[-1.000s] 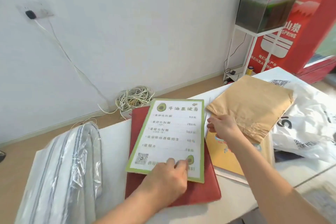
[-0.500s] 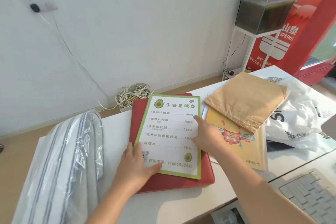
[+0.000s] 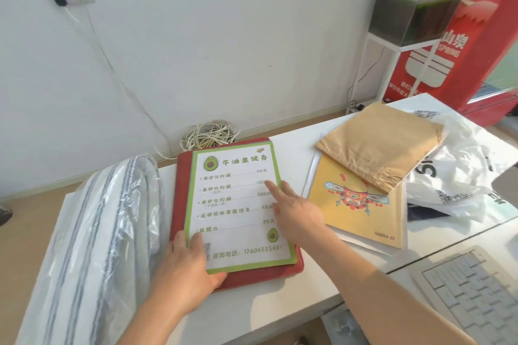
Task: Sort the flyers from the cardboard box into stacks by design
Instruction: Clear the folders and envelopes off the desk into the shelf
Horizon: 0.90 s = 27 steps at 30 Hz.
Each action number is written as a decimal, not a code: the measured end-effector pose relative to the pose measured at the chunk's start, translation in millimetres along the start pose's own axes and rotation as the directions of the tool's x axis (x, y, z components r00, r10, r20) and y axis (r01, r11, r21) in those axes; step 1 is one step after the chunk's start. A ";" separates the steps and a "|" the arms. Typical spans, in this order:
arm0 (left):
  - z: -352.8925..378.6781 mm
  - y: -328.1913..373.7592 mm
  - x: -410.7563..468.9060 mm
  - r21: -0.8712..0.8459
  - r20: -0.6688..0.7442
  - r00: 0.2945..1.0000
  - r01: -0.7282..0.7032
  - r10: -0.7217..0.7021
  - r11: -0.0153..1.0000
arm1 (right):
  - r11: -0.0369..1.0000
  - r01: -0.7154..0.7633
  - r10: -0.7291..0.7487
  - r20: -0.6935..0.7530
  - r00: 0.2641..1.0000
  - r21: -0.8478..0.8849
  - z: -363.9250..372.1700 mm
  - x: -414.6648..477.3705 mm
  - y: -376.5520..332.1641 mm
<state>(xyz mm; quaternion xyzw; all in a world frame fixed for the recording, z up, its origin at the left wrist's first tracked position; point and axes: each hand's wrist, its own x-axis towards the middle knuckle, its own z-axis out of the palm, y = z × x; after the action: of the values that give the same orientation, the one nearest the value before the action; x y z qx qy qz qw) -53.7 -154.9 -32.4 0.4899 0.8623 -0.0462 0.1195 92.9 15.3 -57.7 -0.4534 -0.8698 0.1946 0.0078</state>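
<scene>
Green-bordered flyer (image 3: 238,204), avocado design, lies flat atop a red folder (image 3: 260,274) on the white surface (image 3: 280,305). Left hand (image 3: 185,266), fingers flat, presses its lower left corner; right hand (image 3: 294,213), fingers extended, presses its right edge, likely to square the sheet on its stack. Yellow flyer (image 3: 358,210) lies apart to the right, half under a brown envelope (image 3: 381,154), apparently a separate design pile. Cardboard box not in view. Plastic-wrapped striped bundle (image 3: 98,232) sits left of the folder.

The left hand (image 3: 185,266) and right hand (image 3: 300,216) are bare, as are both forearms in view.
</scene>
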 end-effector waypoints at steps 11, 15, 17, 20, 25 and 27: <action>-14.1 192.6 105.7 -0.088 -0.179 0.672 -0.738 0.718 0.669 | 0.921 -0.372 0.362 -0.097 0.927 -0.112 -73.2 -35.2 181.8; -9.7 262.8 164.1 0.046 -0.045 0.639 -0.766 0.768 0.641 | 0.913 -0.341 0.312 -0.156 0.937 -0.224 -69.4 -27.8 200.3; -9.2 283.4 187.2 0.124 0.060 0.622 -0.781 0.781 0.613 | 0.888 -0.329 0.261 -0.237 0.936 -0.320 -63.2 -25.4 205.3; -3.6 293.7 207.3 0.246 0.025 0.535 -0.822 0.845 0.513 | 0.889 -0.237 0.105 -0.329 0.938 -0.392 -56.6 -23.8 217.5; -24.3 303.9 206.6 0.494 -0.036 0.353 -0.807 0.935 0.324 | 0.960 -0.271 0.273 -0.493 0.826 0.077 -75.8 -28.2 215.0; -56.8 299.1 198.9 0.470 -0.259 0.316 -0.784 0.913 0.405 | 0.865 -0.340 0.481 -0.418 0.771 0.369 -84.7 -38.5 213.4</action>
<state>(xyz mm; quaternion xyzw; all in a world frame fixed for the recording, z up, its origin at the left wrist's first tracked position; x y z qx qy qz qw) 95.5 176.4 -16.3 0.8761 0.4546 0.0355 -0.1567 299.3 122.4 -46.9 -0.6625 -0.6812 0.1859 0.2499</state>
